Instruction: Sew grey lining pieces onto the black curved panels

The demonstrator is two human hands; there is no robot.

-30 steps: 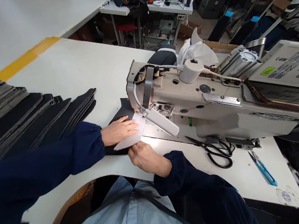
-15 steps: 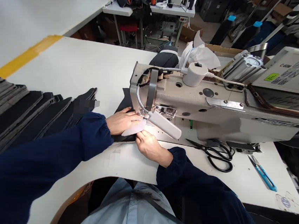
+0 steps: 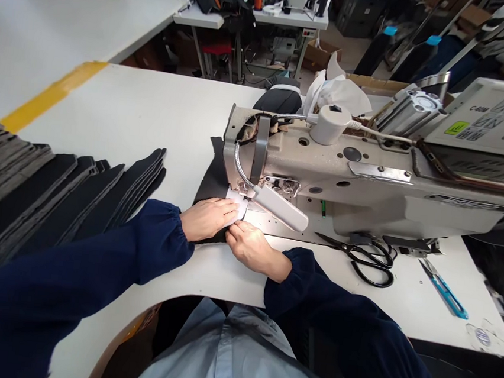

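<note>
A black fabric piece (image 3: 212, 179) lies on the bed of a sewing machine (image 3: 290, 157), with a small white piece (image 3: 237, 197) on top of it under the machine's head. Spread flat, my left hand (image 3: 209, 217) presses on the white piece and the black fabric, left of the needle area. My right hand (image 3: 250, 247) pinches the near edge of the black fabric, close to the left fingertips. The machine's lamp (image 3: 281, 208) reaches over the bed beside the needle, which is hard to make out.
Stacks of dark, grey-edged fabric pieces (image 3: 86, 197) lie on the left. Black scissors (image 3: 365, 256) and blue thread snips (image 3: 445, 289) rest on the right of the table (image 3: 144, 107). A small green item (image 3: 323, 208) lies on the machine bed. A control panel (image 3: 494, 120) stands at right.
The white piece has moved further under the machine head with the black fabric. My left hand has slid back toward me and now covers part of the white piece. My right hand keeps its pinch.
</note>
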